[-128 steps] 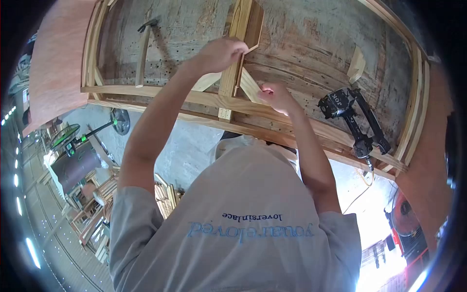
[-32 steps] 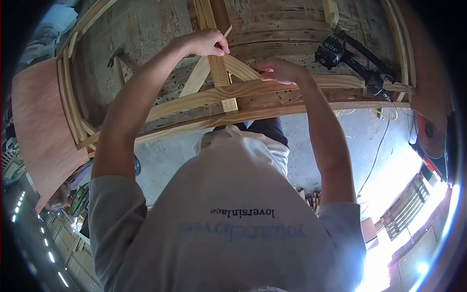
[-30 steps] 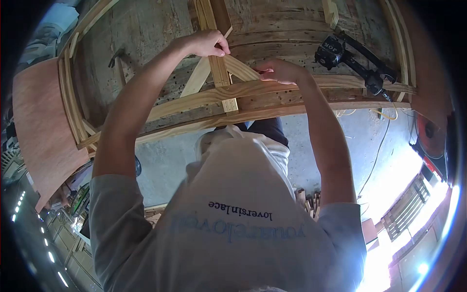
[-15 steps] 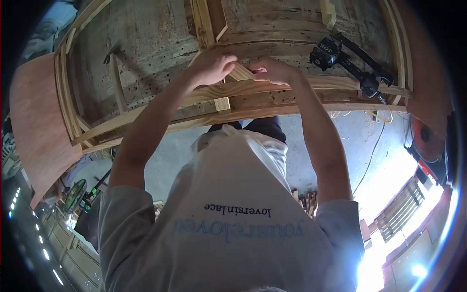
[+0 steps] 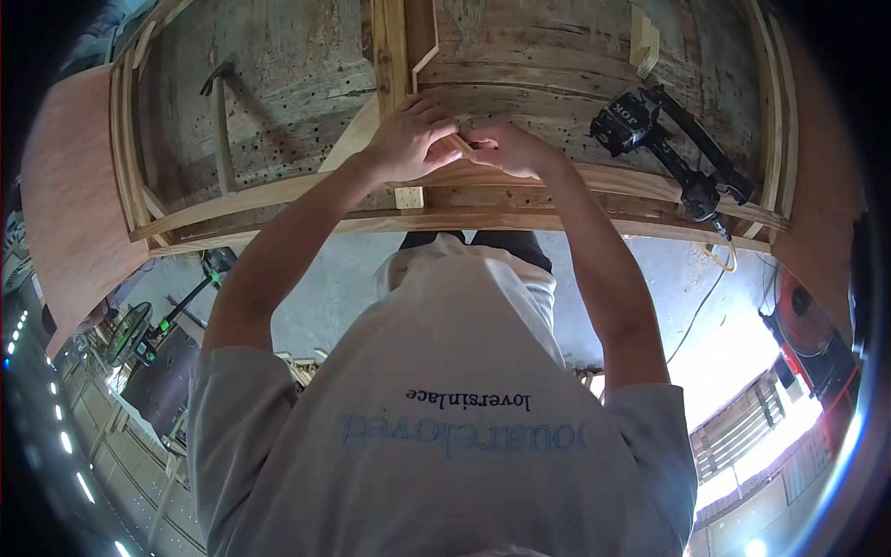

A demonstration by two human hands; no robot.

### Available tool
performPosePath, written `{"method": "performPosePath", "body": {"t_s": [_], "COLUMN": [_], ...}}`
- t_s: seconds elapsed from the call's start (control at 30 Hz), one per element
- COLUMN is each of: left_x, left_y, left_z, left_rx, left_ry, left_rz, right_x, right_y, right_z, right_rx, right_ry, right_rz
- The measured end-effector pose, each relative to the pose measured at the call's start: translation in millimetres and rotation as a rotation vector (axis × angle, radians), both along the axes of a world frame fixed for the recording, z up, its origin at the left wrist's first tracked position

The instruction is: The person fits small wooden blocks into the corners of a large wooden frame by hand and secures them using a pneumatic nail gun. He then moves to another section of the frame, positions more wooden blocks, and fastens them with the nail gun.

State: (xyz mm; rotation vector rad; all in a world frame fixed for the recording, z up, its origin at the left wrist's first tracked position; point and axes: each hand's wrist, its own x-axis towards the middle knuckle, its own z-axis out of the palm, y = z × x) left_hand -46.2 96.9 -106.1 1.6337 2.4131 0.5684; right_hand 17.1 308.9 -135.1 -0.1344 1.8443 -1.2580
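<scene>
Between my two hands, over the front rail of a wooden frame [image 5: 278, 190], is a small wood piece [image 5: 458, 144]. My left hand [image 5: 413, 139] has its fingers curled round the piece's left side. On the right side, my right hand [image 5: 510, 150] pinches the same piece between thumb and fingers. A vertical beam [image 5: 391, 56] stands just beyond my left hand, and a slanted board [image 5: 357, 135] meets it. Below my hands a small block [image 5: 409, 198] sits between the two front rails.
On the worn boards to the left lies a hammer [image 5: 221, 130]. A black nail gun [image 5: 664, 148] rests at the right, its tip over the front rails. Loose wood blocks [image 5: 644, 42] lie farther back. A fan [image 5: 130, 334] stands at the lower left.
The wood piece has turned and less of it shows between my fingers. My left hand has moved slightly right, uncovering more of the slanted board. The whole view has shifted a little.
</scene>
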Motion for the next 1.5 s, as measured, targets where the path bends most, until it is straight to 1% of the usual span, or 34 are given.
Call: {"method": "performPosePath", "body": {"t_s": [0.03, 0.1, 0.17, 0.2, 0.23, 0.27, 0.33, 0.37, 0.43, 0.47, 0.5, 0.57, 0.6, 0.63, 0.67, 0.7, 0.73, 0.77, 0.8, 0.87, 0.9, 1.0, 1.07, 1.1, 1.2, 1.27, 1.3, 1.37, 1.5], "left_x": [2.7, 3.6, 3.3, 3.4, 3.6, 3.9, 3.4, 4.2, 2.3, 1.8, 2.4, 2.1, 2.9, 3.9, 4.1, 3.0, 2.8, 2.7, 3.1, 2.1, 1.9, 1.5, 1.2, 1.2, 0.9, -0.1, -0.4, -1.6, -2.9], "left_y": [0.0, 2.0, 2.5, 2.6, 3.4, 4.3, 6.0, 6.2, 7.8, 7.6, 7.4, 7.6, 7.8, 8.1, 8.4, 8.4, 7.7, 7.4, 7.0, 5.4, 5.7, 6.2, 5.7, 5.6, 4.8, 4.2, 4.4, 4.0, 3.0], "left_z": [-1.1, -3.9, -7.1, -8.0, -8.3, -7.5, -5.1, -3.4, -2.0, -1.9, -2.2, -2.7, -2.2, -1.8, -1.2, -0.8, -0.6, -0.9, -2.0, -6.0, -7.2, -6.6, -6.3, -7.2, -9.5, -11.4, -12.5, -13.4, -11.5], "left_rx": [0.002, 0.068, 0.064, 0.053, 0.054, 0.062, 0.068, 0.027, -0.015, -0.010, -0.005, -0.006, -0.005, -0.001, -0.013, -0.025, -0.027, -0.025, -0.023, -0.026, -0.028, 0.000, 0.004, 0.015, 0.049, 0.035, 0.031, 0.040, 0.059], "left_ry": [-0.005, 0.017, 0.000, -0.009, -0.014, -0.027, -0.036, -0.047, -0.054, -0.060, -0.070, -0.069, -0.066, -0.070, -0.075, -0.078, -0.080, -0.087, -0.096, -0.073, -0.046, -0.059, -0.063, -0.066, -0.063, -0.074, -0.075, -0.093, -0.144], "left_rz": [0.000, 0.059, 0.064, 0.068, 0.077, 0.089, 0.112, 0.117, 0.130, 0.125, 0.117, 0.126, 0.126, 0.141, 0.131, 0.127, 0.148, 0.145, 0.138, 0.141, 0.131, 0.151, 0.162, 0.164, 0.160, 0.161, 0.149, 0.156, 0.145], "right_x": [4.3, 17.5, 33.0, 40.3, 47.8, 54.6, 72.8, 78.0, 85.5, 84.9, 80.7, 67.3, 71.3, 78.1, 74.2, 65.6, 58.5, 45.1, 14.8, -1.3, -16.7, -38.7, -50.0, -54.0, -63.0, -68.2, -71.0, -76.1, -86.0], "right_y": [3.5, 12.0, 59.5, 94.3, 130.1, 160.8, 223.2, 230.1, 237.3, 233.6, 234.3, 236.5, 243.4, 252.9, 252.4, 256.6, 263.7, 260.6, 237.5, 238.4, 225.2, 201.6, 192.1, 181.6, 156.0, 146.6, 147.3, 149.7, 148.7], "right_z": [1.4, 8.1, 26.5, 40.1, 58.9, 69.8, 69.2, 68.2, 59.5, 53.3, 48.4, 39.7, 31.8, 20.7, 23.8, 29.2, 38.5, 61.0, 107.1, 128.5, 152.1, 161.0, 129.8, 116.6, 90.7, 83.5, 72.5, 60.3, 55.7], "right_rx": [0.002, 0.099, 0.048, 0.183, 0.354, 0.646, 0.938, 0.932, 1.085, 1.040, 1.034, 1.154, 1.155, 1.120, 1.074, 1.070, 0.969, 0.866, 0.712, 0.301, 0.264, -0.043, -0.118, -0.200, -0.344, -0.267, -0.287, -0.298, -0.302], "right_ry": [-0.005, 0.246, 0.299, 0.321, 0.406, 0.500, 0.435, 0.436, 0.465, 0.524, 0.523, 0.177, 0.180, 0.400, 0.621, 0.635, 0.551, 0.461, 0.015, -0.202, -0.241, -0.444, -0.531, -0.577, -0.718, -0.762, -0.830, -0.865, -0.907], "right_rz": [0.000, -0.193, -0.524, -0.654, -0.715, -0.725, -0.478, -0.469, -0.227, -0.213, -0.204, -0.076, -0.062, -0.051, -0.039, -0.021, -0.063, -0.105, -0.218, -0.375, -0.389, -0.521, -0.434, -0.409, -0.348, -0.323, -0.267, -0.212, -0.114]}}
